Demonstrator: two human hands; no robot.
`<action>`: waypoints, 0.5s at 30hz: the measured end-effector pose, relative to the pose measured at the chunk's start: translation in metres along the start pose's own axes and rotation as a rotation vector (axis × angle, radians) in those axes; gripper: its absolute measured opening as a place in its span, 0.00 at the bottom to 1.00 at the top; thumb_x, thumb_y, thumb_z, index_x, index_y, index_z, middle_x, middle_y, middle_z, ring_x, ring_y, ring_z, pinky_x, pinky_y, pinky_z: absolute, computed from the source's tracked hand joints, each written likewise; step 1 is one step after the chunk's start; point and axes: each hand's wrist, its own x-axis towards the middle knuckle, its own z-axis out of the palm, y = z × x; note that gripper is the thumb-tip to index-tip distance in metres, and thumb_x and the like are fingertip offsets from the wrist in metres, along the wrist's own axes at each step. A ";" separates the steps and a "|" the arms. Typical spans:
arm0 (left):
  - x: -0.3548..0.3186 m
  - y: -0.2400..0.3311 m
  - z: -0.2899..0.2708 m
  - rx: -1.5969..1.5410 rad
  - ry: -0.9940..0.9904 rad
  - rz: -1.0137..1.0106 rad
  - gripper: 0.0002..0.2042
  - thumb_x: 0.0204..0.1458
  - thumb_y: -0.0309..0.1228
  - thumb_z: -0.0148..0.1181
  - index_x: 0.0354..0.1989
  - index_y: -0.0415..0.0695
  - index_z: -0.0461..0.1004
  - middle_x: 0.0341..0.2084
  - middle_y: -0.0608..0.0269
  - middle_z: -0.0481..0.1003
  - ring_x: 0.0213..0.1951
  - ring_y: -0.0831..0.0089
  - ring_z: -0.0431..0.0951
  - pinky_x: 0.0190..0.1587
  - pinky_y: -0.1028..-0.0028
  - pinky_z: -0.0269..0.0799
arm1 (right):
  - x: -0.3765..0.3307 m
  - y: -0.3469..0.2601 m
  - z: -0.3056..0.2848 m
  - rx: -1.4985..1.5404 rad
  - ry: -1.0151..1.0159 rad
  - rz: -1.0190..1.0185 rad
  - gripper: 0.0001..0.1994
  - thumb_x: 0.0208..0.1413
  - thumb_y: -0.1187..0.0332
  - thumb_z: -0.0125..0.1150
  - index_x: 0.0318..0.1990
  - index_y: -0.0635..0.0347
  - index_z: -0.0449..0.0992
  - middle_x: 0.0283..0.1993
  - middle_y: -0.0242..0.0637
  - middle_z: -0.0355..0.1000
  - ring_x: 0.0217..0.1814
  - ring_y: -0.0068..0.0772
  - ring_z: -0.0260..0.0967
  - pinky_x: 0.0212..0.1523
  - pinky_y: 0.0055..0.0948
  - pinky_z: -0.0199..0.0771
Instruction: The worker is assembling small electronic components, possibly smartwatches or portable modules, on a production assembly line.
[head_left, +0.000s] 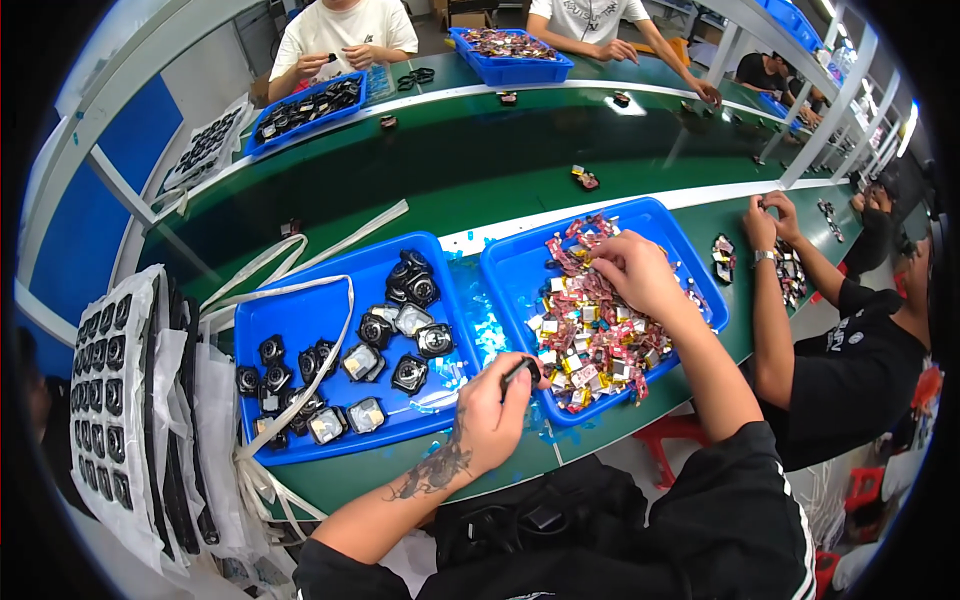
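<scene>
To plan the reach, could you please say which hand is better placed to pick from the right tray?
Probably the right hand: it is at the parts pile in the right tray; the left hand holds a black piece.

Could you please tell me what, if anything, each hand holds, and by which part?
The left hand holds a small black piece by its sides, between thumb and fingers. Whether the right hand, at the heap of parts, holds anything cannot be told.

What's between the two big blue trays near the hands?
The head view shows little blue scraps on green table; the left hand, holding a black part, is at the near end.
</scene>
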 end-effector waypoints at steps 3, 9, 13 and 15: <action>0.003 -0.001 -0.004 -0.088 0.094 0.033 0.11 0.64 0.28 0.46 0.45 0.34 0.72 0.33 0.55 0.79 0.36 0.74 0.79 0.42 0.76 0.73 | 0.003 0.006 0.003 0.220 -0.029 0.066 0.07 0.49 0.73 0.67 0.34 0.65 0.78 0.29 0.38 0.75 0.28 0.28 0.73 0.32 0.27 0.74; 0.013 0.006 -0.017 -0.249 0.243 -0.045 0.14 0.65 0.32 0.46 0.44 0.32 0.73 0.33 0.54 0.79 0.30 0.74 0.79 0.38 0.75 0.75 | 0.002 0.018 0.003 0.268 -0.022 0.186 0.06 0.51 0.73 0.67 0.30 0.64 0.75 0.25 0.32 0.72 0.26 0.18 0.67 0.29 0.23 0.68; 0.022 0.010 -0.031 -0.544 0.145 -0.251 0.16 0.64 0.30 0.48 0.57 0.37 0.63 0.38 0.48 0.78 0.25 0.70 0.79 0.31 0.75 0.77 | -0.005 0.017 -0.003 0.413 0.141 0.176 0.05 0.53 0.74 0.65 0.30 0.63 0.75 0.25 0.30 0.71 0.27 0.17 0.67 0.30 0.21 0.68; 0.021 0.009 -0.033 -0.491 0.149 -0.211 0.14 0.64 0.29 0.47 0.55 0.37 0.63 0.40 0.48 0.78 0.29 0.70 0.80 0.34 0.75 0.77 | -0.009 0.004 -0.010 0.432 0.172 0.166 0.05 0.53 0.74 0.65 0.31 0.64 0.75 0.25 0.29 0.71 0.27 0.16 0.66 0.30 0.20 0.68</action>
